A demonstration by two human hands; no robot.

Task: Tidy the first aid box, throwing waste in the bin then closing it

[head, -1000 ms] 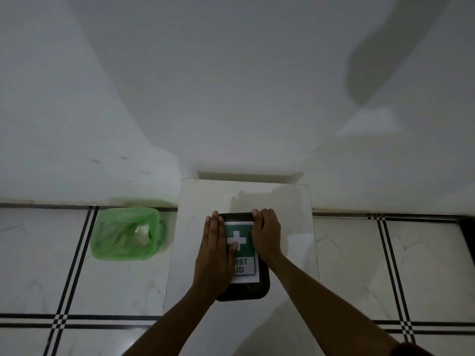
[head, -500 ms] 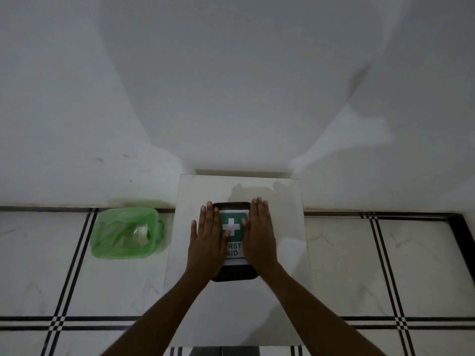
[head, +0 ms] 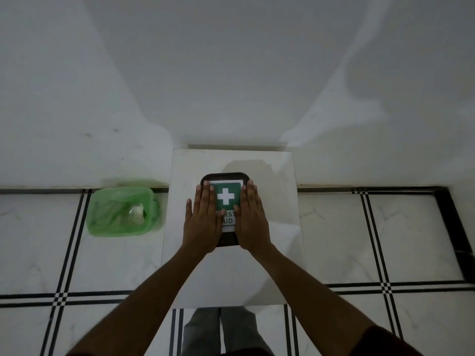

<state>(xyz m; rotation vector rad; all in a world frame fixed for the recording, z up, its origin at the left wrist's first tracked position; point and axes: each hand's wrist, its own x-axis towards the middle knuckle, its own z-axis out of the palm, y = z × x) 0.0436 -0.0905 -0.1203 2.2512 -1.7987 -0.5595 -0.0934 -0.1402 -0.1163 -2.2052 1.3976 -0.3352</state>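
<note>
My left hand (head: 203,222) lies flat, fingers straight and together, palm down on the left half of the first aid box (head: 225,181); it grips nothing, it only presses. My right hand (head: 250,220) does the same on the right half, spread flat with nothing held. Between them I can see the green label with its white cross (head: 225,196). The box sits shut, or nearly so, on the small white table (head: 272,265), towards the far edge, with the wall just behind.

The risk I see is in the pressing. I cannot tell whether the lid has caught all round, since my palms hide the side and near edges. If something inside stands proud, one corner could stay up when I let go. If I lean unevenly, the box could slide on the smooth top towards the back.

To my left, on the tiled floor (head: 385,240), the bin (head: 102,222) with its green liner stands beside the table, with pale waste (head: 137,214) in it.
</note>
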